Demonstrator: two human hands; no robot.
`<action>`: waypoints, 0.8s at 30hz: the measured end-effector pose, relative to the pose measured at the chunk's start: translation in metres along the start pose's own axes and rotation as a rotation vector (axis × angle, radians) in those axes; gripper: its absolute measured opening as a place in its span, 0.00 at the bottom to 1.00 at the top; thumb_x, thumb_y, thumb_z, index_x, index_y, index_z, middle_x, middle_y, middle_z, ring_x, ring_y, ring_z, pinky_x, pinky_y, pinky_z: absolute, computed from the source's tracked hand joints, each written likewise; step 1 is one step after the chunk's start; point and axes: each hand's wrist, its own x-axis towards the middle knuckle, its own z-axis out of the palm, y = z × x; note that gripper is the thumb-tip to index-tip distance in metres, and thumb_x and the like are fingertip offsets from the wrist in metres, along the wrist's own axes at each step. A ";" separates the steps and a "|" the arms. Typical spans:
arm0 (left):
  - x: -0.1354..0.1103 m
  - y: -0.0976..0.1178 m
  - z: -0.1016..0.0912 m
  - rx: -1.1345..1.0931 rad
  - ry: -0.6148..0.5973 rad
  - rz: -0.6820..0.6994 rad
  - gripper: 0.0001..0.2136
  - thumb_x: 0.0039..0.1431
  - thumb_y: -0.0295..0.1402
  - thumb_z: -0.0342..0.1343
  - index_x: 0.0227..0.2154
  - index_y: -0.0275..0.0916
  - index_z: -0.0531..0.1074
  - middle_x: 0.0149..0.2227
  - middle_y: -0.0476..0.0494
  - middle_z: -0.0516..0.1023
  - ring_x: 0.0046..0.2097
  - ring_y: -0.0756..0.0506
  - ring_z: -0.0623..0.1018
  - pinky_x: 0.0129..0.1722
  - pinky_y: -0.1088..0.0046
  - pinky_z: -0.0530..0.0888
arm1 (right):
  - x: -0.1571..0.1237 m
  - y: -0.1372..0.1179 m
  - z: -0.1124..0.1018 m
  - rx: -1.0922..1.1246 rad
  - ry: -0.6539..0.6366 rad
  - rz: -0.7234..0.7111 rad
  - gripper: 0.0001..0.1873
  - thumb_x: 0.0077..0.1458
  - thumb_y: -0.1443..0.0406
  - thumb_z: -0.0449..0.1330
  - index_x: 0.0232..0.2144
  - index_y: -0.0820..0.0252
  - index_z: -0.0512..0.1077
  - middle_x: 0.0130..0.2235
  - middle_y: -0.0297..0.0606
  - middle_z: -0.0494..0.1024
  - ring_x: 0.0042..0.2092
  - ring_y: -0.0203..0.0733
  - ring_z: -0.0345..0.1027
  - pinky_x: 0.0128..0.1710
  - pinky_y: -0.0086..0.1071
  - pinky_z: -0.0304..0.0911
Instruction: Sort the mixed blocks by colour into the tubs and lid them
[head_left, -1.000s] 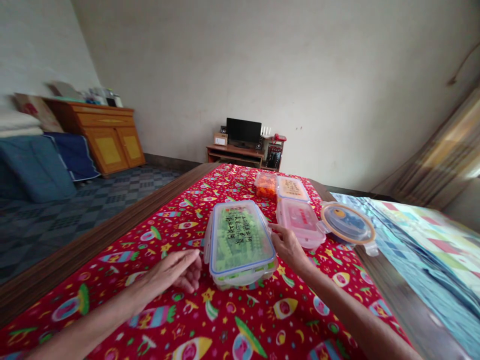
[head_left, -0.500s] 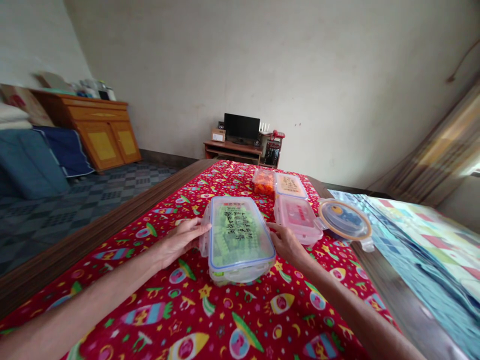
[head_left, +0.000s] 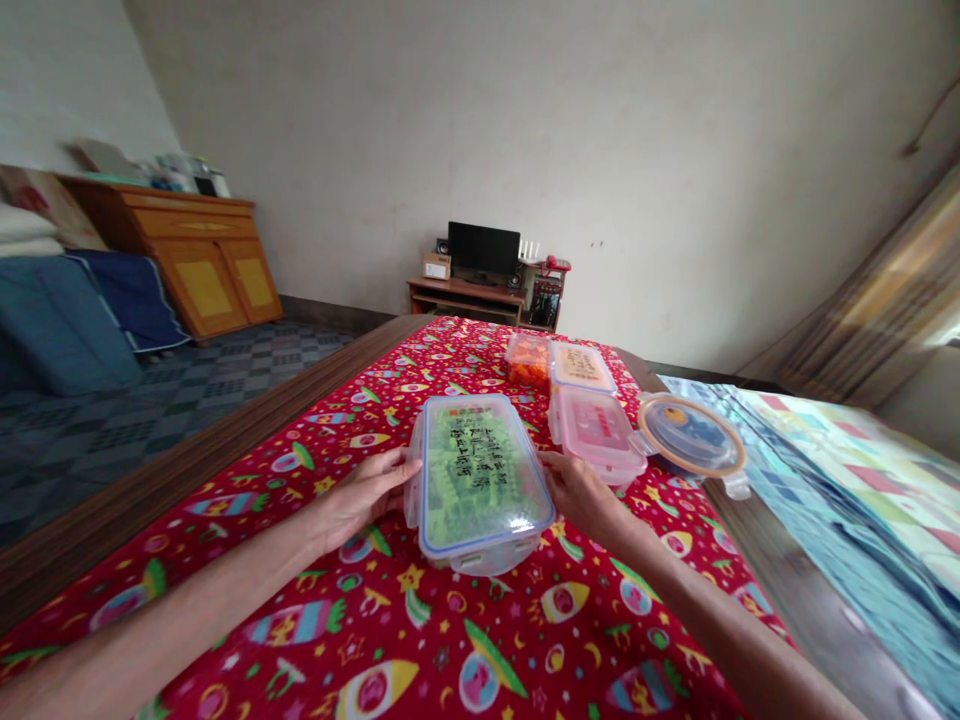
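A clear plastic food container with a blue-edged lid, dark handwritten-style characters on top and green contents sits in front of me. My left hand grips its left side, thumb against the hanging side flap. From the right, my right hand holds the opposite side, its fingertips partly hidden behind the container. The container's near flap hangs down unlatched. Just beyond my right hand lies a pink-lidded container.
A container with orange contents, a peach-coloured container with writing and a round container with a tan rim stand farther off. The red patterned cloth covers the table. A bed lies at the right.
The near end of the container has come slightly up and toward me, and glare now shows on its lid. My left hand has shifted slightly lower along its side.
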 end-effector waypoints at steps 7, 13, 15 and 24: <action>0.000 0.003 0.003 0.015 0.019 -0.013 0.18 0.42 0.39 0.68 0.36 0.39 0.74 0.35 0.45 0.79 0.35 0.46 0.79 0.33 0.75 0.76 | 0.000 0.000 0.014 -0.414 0.320 -0.429 0.23 0.60 0.71 0.45 0.58 0.69 0.56 0.51 0.53 0.71 0.55 0.47 0.63 0.52 0.40 0.64; 0.006 -0.005 -0.002 -0.029 -0.010 -0.005 0.16 0.44 0.39 0.67 0.35 0.38 0.73 0.39 0.43 0.79 0.41 0.45 0.79 0.40 0.73 0.76 | 0.014 0.004 0.016 -0.682 0.259 -0.621 0.19 0.62 0.72 0.43 0.53 0.71 0.62 0.52 0.53 0.72 0.59 0.47 0.60 0.56 0.40 0.62; 0.008 -0.005 -0.001 -0.045 0.007 -0.006 0.16 0.43 0.37 0.68 0.34 0.38 0.72 0.39 0.43 0.78 0.40 0.45 0.79 0.39 0.73 0.76 | 0.016 0.003 0.015 -0.705 0.205 -0.613 0.19 0.61 0.75 0.42 0.52 0.71 0.63 0.54 0.54 0.70 0.60 0.49 0.59 0.57 0.44 0.61; 0.006 0.001 0.003 -0.020 0.006 -0.026 0.21 0.45 0.36 0.66 0.43 0.41 0.69 0.40 0.43 0.78 0.44 0.43 0.78 0.41 0.70 0.76 | 0.019 0.001 0.027 -0.518 0.110 -0.525 0.21 0.59 0.76 0.44 0.52 0.72 0.64 0.58 0.63 0.64 0.62 0.58 0.53 0.56 0.55 0.59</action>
